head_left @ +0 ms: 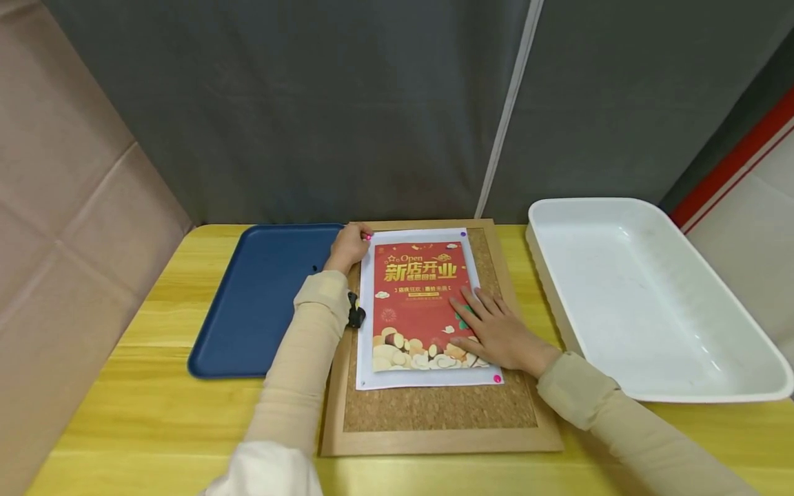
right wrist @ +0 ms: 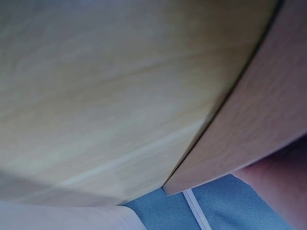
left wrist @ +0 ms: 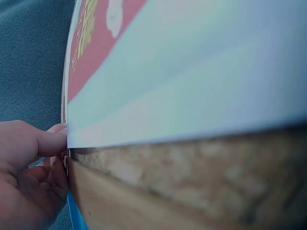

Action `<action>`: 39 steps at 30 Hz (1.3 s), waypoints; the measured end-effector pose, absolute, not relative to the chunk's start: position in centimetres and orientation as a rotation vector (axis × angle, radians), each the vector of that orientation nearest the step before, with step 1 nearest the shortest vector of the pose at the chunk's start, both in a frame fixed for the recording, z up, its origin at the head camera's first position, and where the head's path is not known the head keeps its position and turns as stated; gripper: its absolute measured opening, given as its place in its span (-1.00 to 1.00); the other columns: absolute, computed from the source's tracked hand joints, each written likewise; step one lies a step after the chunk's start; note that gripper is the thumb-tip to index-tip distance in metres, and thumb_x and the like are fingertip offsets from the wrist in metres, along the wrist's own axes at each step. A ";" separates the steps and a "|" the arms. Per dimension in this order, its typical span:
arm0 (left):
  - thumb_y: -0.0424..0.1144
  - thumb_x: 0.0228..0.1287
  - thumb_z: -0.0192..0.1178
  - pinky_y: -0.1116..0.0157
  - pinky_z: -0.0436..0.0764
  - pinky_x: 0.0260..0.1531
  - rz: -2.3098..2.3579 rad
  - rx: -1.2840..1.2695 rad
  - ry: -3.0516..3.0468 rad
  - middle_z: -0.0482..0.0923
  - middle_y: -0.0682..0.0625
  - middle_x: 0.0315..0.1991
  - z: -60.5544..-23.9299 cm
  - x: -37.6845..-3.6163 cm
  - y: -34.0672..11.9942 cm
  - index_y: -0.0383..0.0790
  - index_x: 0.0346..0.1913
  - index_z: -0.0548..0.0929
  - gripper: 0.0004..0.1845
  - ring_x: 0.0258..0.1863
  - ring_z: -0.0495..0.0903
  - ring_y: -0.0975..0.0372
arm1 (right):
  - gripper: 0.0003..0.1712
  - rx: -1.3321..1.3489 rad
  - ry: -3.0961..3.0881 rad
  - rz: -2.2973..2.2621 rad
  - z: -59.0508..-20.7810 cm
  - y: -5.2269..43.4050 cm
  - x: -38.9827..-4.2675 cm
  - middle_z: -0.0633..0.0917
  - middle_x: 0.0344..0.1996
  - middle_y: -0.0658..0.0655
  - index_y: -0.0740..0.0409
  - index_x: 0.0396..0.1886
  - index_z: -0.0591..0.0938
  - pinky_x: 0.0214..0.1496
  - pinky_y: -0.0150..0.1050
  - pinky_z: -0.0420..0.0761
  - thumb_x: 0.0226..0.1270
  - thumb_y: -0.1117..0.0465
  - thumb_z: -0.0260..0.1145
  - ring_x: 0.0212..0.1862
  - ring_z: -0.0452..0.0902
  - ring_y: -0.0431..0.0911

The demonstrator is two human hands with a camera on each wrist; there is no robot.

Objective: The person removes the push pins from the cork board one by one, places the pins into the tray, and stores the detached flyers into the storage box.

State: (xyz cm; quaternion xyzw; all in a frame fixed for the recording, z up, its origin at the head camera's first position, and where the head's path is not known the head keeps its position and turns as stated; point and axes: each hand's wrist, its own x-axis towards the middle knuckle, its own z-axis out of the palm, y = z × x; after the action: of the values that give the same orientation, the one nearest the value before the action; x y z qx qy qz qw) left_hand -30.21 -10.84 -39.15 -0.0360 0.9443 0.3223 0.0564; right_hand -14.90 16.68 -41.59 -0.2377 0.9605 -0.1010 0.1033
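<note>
A red poster [head_left: 415, 310] with gold lettering and a white border lies on a wood-framed cork board [head_left: 434, 412]. At the poster's top left corner my left hand [head_left: 349, 246] pinches a pink pushpin [head_left: 369, 237]. The left wrist view shows its thumb and fingertips [left wrist: 55, 141] at that white corner. My right hand [head_left: 499, 334] rests with spread fingers on the poster's lower right part. A purple pushpin [head_left: 463, 234] sits at the top right corner, another pink pushpin [head_left: 497, 379] at the bottom right. Something small and pale marks the bottom left corner.
To the left of the board lies a blue tray [head_left: 254, 303], partly behind my left forearm, with a small dark thing on it. A deep white tub [head_left: 645, 296] stands to the right. Everything rests on a yellow wooden table [head_left: 155, 331], with a grey curtain [head_left: 310, 103] behind.
</note>
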 end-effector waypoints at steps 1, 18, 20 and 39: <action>-0.33 0.40 0.00 0.05 0.40 0.20 0.980 -0.112 2.864 0.53 -0.12 0.08 -39.1 -30.2 -10.8 -0.19 0.10 0.56 -0.72 0.07 0.46 0.06 | -0.07 -0.699 2.833 -0.301 -41.6 16.7 -14.9 -0.02 0.54 0.22 0.01 0.52 0.09 0.51 0.26 -0.14 0.30 -0.31 0.09 0.53 -0.18 0.27; -0.24 0.44 0.00 0.11 0.45 0.06 1.018 -0.041 2.860 0.57 -0.13 0.04 -39.5 -29.9 -11.3 -0.20 0.05 0.58 -0.75 -0.05 0.49 0.06 | -0.07 -0.698 2.828 -0.308 -41.6 16.6 -14.7 -0.03 0.54 0.22 0.03 0.52 0.09 0.50 0.27 -0.14 0.30 -0.31 0.09 0.53 -0.18 0.27; -0.24 0.45 -0.01 0.12 0.48 0.03 1.062 -0.019 2.844 0.56 -0.15 0.08 -39.4 -29.8 -11.4 -0.22 0.07 0.58 -0.74 -0.03 0.50 0.05 | -0.07 -0.699 2.829 -0.309 -41.6 16.5 -14.7 -0.02 0.54 0.22 0.02 0.52 0.10 0.50 0.27 -0.14 0.30 -0.32 0.09 0.53 -0.18 0.27; -0.25 0.46 -0.06 0.32 0.42 -0.30 1.311 0.172 2.781 0.55 -0.22 0.05 -36.5 -28.6 -12.0 -0.28 0.14 0.57 -0.67 -0.17 0.47 0.08 | -0.08 -0.708 2.830 -0.329 -41.7 16.7 -14.8 -0.01 0.53 0.24 0.05 0.51 0.10 0.50 0.27 -0.14 0.30 -0.28 0.11 0.53 -0.19 0.27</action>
State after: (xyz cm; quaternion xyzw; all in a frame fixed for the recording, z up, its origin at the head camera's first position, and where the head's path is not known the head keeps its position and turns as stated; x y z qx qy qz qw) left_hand -28.65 -12.03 -36.51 0.0560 0.9026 0.4257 0.0312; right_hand -14.85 16.67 -41.69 -0.2398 0.9589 -0.1114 0.1028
